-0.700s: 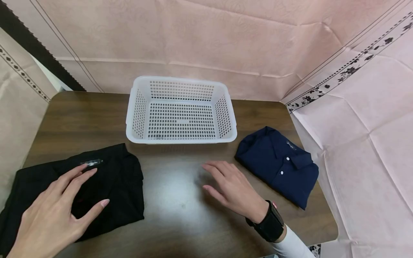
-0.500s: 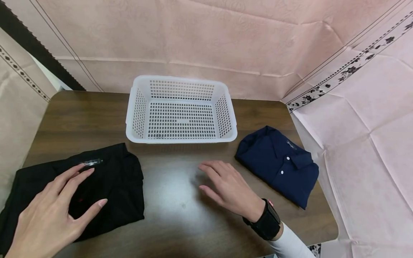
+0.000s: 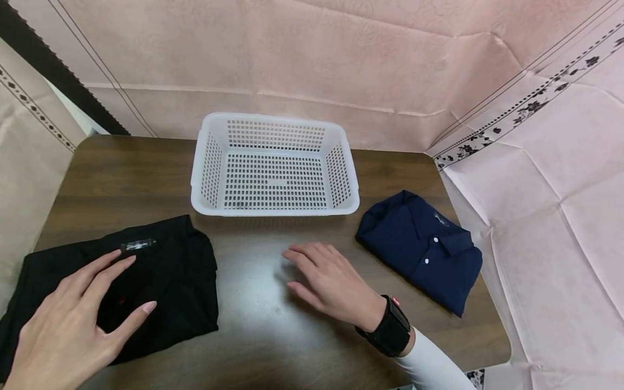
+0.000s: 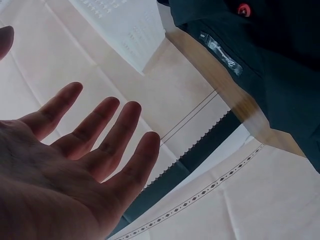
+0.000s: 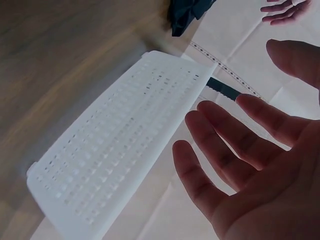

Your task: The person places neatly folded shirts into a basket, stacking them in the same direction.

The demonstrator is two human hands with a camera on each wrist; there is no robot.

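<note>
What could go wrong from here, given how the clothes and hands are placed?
The folded black garment lies loose beneath the open left hand; lifted by one layer, it might unfold. The folded navy shirt reaches the right edge of the table, so a careless nudge could tip it off. The white basket stands near the far edge and might slide if pushed.

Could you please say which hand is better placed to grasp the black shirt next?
Probably the left hand: it is over the black shirt; the right hand is clear of it.
</note>
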